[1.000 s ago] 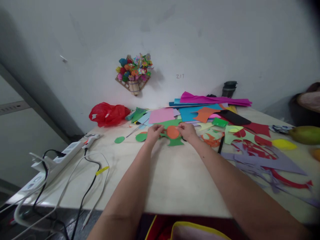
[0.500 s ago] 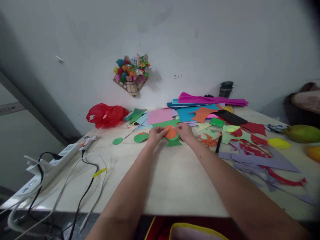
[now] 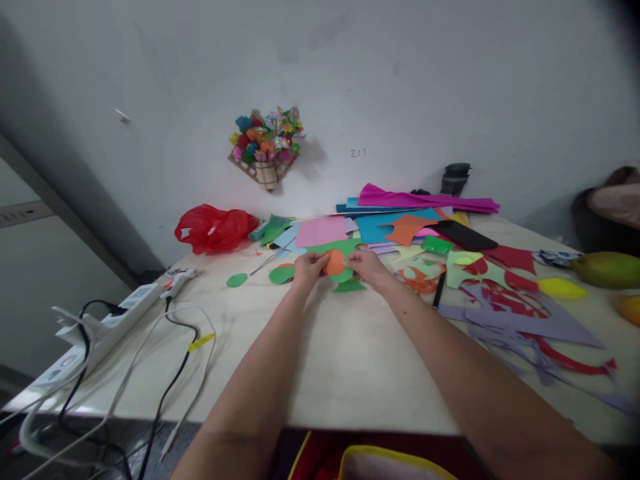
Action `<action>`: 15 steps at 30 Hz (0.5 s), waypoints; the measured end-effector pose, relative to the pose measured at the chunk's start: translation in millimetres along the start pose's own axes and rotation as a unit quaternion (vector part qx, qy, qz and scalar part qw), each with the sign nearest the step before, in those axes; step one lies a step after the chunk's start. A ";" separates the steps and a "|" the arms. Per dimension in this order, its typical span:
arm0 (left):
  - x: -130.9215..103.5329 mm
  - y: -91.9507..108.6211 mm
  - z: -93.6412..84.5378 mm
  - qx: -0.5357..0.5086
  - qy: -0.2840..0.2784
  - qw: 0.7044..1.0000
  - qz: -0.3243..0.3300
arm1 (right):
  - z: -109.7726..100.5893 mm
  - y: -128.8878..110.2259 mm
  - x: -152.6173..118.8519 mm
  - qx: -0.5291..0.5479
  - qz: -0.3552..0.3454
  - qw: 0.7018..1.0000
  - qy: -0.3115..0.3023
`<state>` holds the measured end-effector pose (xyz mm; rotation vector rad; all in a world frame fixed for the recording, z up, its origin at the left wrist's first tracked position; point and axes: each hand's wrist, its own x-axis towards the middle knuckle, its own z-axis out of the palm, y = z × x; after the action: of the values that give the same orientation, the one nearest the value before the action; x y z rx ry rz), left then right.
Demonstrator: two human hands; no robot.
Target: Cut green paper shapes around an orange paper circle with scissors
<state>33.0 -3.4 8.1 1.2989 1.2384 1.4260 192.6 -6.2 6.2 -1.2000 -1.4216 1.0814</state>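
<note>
My left hand [image 3: 310, 269] pinches an orange paper circle [image 3: 335, 263] by its left edge. A green paper circle [image 3: 344, 275] shows behind it, sticking out at the lower right, and the fingers of my right hand [image 3: 369, 268] are pinched at its right edge. Both discs are held just above the table and overlap; whether they are stuck together I cannot tell. Under them lies green cut paper [image 3: 350, 286]. Left of my left hand rest a green disc with orange peeking out behind [image 3: 281, 274] and a single green oval [image 3: 237, 280].
Purple scraps [image 3: 530, 320], red scraps and orange scraps [image 3: 419, 281] cover the right side, with a black pen-like stick [image 3: 439, 290]. Coloured sheets [image 3: 321, 231] and a black phone-like slab [image 3: 467, 235] lie behind. A red bag [image 3: 216, 230] and a power strip [image 3: 107, 332] with cables are left.
The orange circle has shifted slightly left against the green one, so more green shows at its right. My left hand has moved a little left. The camera view has shifted slightly.
</note>
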 end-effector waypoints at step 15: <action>0.6 -7.1 -9.3 -0.098 -0.073 0.992 -0.037 | 4.4 -4.0 -1.9 0.017 0.035 0.999 0.025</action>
<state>23.4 -2.8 1.4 1.1895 1.0124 1.3390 187.8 -8.8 9.3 -1.2515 -1.3274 1.1108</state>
